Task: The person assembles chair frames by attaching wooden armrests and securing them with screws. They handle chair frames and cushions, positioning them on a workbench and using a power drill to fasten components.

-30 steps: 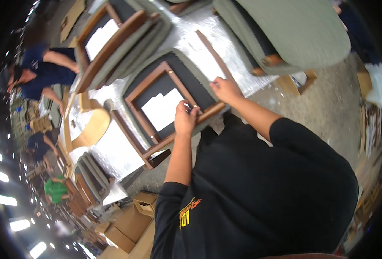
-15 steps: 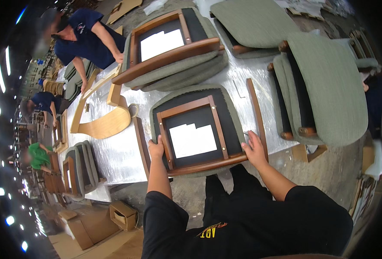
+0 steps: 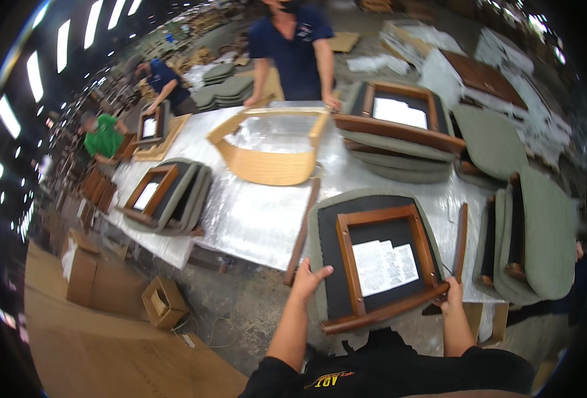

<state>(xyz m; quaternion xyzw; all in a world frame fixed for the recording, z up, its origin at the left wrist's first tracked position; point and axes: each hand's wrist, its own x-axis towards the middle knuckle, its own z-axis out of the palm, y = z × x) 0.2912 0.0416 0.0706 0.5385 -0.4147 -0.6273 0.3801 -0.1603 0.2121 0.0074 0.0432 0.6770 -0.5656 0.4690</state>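
Upholstered seats (image 3: 373, 232), a pale wooden frame (image 3: 267, 170) on a film-covered surface (image 3: 257, 222), co-workers (image 3: 293, 53) and cardboard boxes (image 3: 111, 282) show a furniture workshop.

I have the seat (image 3: 373, 232) between the hands (image 3: 308, 280) at the desk's (image 3: 260, 225) near edge, one stack (image 3: 399, 160) behind it, another stack (image 3: 539, 245) right, a frame (image 3: 273, 169) back left.

Mottled grey floor (image 3: 240, 306) and, upper left, bright white light strips (image 3: 35, 77).
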